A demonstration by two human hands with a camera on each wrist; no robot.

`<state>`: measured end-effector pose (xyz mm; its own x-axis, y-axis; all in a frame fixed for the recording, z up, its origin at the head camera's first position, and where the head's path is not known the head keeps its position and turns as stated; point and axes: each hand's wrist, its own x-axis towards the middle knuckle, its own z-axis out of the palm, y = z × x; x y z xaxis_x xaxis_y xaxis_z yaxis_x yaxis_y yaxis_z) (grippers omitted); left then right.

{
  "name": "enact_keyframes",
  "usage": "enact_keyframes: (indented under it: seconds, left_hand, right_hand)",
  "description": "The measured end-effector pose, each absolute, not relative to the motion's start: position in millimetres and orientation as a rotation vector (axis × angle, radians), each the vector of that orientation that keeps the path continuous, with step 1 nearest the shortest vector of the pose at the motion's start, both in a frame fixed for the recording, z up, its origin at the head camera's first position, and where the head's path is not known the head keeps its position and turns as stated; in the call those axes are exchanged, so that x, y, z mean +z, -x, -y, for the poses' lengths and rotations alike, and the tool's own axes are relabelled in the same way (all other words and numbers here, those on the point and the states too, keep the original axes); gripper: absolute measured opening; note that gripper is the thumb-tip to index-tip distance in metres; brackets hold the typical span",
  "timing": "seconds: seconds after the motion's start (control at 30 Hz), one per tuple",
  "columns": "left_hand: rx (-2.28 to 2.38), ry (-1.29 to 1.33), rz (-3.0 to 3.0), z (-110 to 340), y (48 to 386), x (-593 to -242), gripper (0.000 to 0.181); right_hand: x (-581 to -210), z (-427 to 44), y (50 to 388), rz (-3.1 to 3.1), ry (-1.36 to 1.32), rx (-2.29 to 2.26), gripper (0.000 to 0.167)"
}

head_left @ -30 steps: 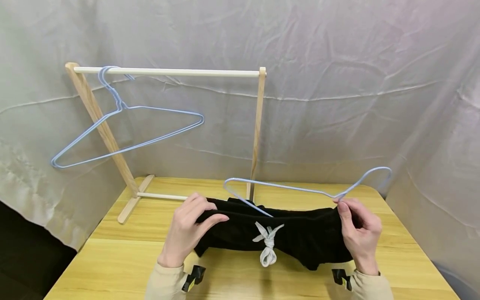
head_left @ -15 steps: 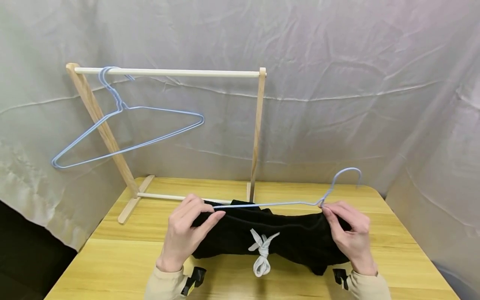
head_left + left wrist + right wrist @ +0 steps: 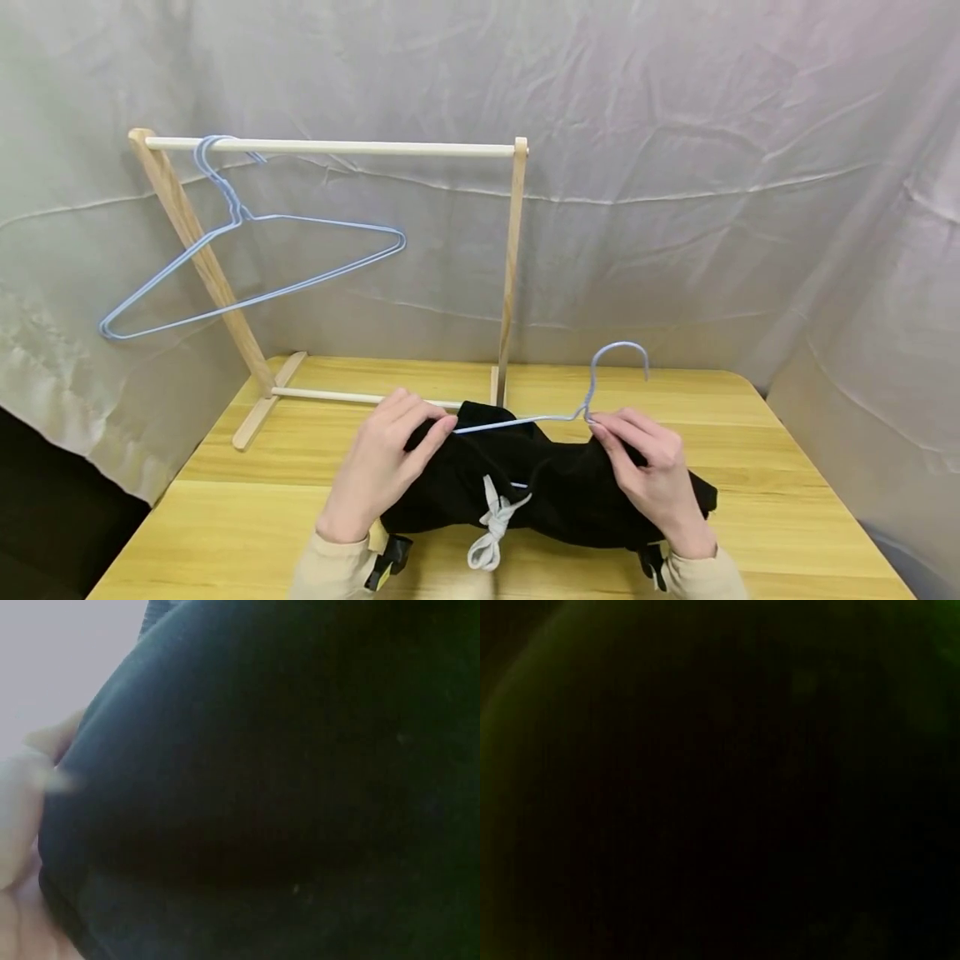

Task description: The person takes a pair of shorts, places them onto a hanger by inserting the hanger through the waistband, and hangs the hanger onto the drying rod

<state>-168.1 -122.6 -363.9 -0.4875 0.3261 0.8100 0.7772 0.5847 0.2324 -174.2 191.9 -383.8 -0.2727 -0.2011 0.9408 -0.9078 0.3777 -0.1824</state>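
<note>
Black drawstring pants (image 3: 570,500) are held by the waistband above the table, their pale grey tied cord (image 3: 497,523) hanging at the front. A light blue wire hanger (image 3: 621,343) lies partly inside the waist opening, hook upward. My left hand (image 3: 390,467) grips the left end of the waistband, where the hanger's far end disappears. With thumb and fingers, my right hand (image 3: 652,467) pinches the hanger just below its hook, with the waistband against it. Black cloth (image 3: 262,787) fills most of the left wrist view; the right wrist view is almost wholly dark.
Behind to the left stands a wooden rack (image 3: 512,267) with a white top rail (image 3: 375,148). Blue wire hangers (image 3: 330,279) hang near its left end. Wood-grain table (image 3: 787,500) shows around the pants, and a grey curtain (image 3: 675,250) closes off the back.
My right hand has moved left with the hanger, whose far end has gone down into the waist opening at my left hand. The waistband has bunched between my hands.
</note>
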Motion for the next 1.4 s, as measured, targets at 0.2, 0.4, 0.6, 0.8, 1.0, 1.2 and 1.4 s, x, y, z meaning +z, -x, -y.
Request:
enact_keyframes:
  seconds: [0.2,0.4,0.6,0.8,1.0,1.2,1.4]
  left_hand:
    - [-0.662,0.933,2.062,105.3,170.3,-371.0,0.017]
    - [-0.657,0.922,1.991,96.4,172.5,-375.8,0.024]
    - [-0.707,0.880,1.913,96.5,175.9,-378.1,0.031]
    - [-0.755,0.859,1.868,97.5,177.6,-377.6,0.033]
    - [-0.775,0.835,1.816,98.0,178.2,-375.8,0.033]
    - [-0.786,0.821,1.778,101.1,179.7,-374.3,0.032]
    - [-0.801,0.807,1.767,103.0,179.8,-373.8,0.029]
  right_hand:
    - [-388.1,-176.0,171.3,1.784,-0.961,0.939,0.023]
    - [-389.5,-171.7,171.0,1.807,-0.952,0.965,0.017]
    - [-389.4,-176.6,171.0,1.831,-0.959,1.014,0.012]
    - [-389.6,-182.5,171.2,1.826,-0.933,1.038,0.013]
    - [-389.0,-187.1,172.2,1.815,-0.915,1.033,0.012]
    - [-388.3,-190.9,173.6,1.815,-0.895,1.033,0.012]
    - [-387.8,-194.1,173.7,1.813,-0.872,1.022,0.013]
